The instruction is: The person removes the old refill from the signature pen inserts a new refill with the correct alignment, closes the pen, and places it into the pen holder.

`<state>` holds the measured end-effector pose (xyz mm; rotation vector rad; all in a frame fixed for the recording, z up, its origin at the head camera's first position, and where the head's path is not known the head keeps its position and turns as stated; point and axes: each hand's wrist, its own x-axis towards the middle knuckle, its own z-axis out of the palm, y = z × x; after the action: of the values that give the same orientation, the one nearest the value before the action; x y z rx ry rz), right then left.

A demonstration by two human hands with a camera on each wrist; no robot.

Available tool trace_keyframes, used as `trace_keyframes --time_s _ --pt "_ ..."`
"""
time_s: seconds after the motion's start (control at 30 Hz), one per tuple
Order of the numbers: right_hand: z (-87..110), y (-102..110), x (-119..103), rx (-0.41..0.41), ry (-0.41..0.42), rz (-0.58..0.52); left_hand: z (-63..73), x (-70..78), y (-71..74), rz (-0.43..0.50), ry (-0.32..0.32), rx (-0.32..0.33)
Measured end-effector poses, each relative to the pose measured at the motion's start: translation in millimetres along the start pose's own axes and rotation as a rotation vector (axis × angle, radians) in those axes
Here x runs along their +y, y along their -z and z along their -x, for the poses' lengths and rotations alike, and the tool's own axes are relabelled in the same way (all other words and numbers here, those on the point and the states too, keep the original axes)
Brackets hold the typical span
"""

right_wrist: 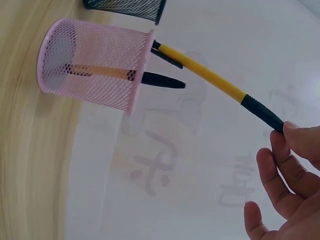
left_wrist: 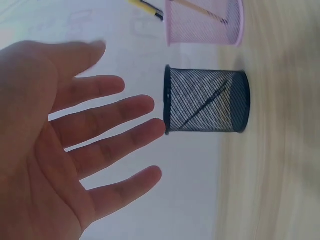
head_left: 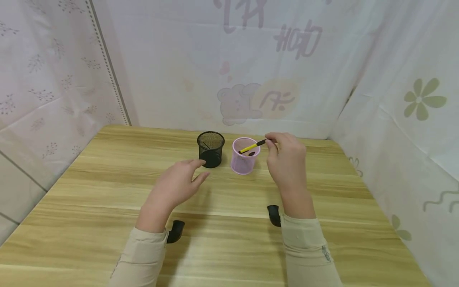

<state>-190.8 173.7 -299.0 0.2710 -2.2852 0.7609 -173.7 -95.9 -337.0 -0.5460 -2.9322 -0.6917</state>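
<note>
My right hand (head_left: 289,160) pinches a yellow and black pen (right_wrist: 202,72) by its black end, between thumb and forefinger. The pen slants down, and its clip end is at the mouth of a pink mesh pen cup (right_wrist: 95,52). A second pen (right_wrist: 164,80) stands inside that cup, its black end sticking out past the rim. Left of the pink cup is a black mesh pen cup (head_left: 210,153), with a thin dark stick-like thing (left_wrist: 205,104) leaning inside. My left hand (head_left: 175,181) hovers close to the black cup, fingers extended and spread, holding nothing.
Both cups stand toward the back of a wood-grain table (head_left: 222,247). Behind it hangs a pale printed curtain (head_left: 161,71), with more patterned cloth at both sides. A black curved piece (head_left: 175,232) juts from the left cuff, and another (head_left: 274,216) from the right.
</note>
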Motion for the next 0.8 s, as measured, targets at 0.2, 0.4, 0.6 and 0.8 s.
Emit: trace_keyframes --time_s 0.2,0.4,0.6,0.8 --pt "6.6 5 -8 -0.009 -0.112 -0.156 -1.4 3.5 2.4 0.137 -0.031 0.060" --pt "20.3 0 -10 -0.118 -0.359 -0.304 -3.9 7.6 2.6 0.263 -0.001 0.042" --pt "32.2 -7 -12 -0.204 -0.509 -0.448 -3.8 4.8 -2.9 0.495 0.037 -0.021" --pt "37.0 -8 -15 -0.240 -0.563 -0.524 -2.4 3.3 -4.0 0.591 0.062 -0.019"
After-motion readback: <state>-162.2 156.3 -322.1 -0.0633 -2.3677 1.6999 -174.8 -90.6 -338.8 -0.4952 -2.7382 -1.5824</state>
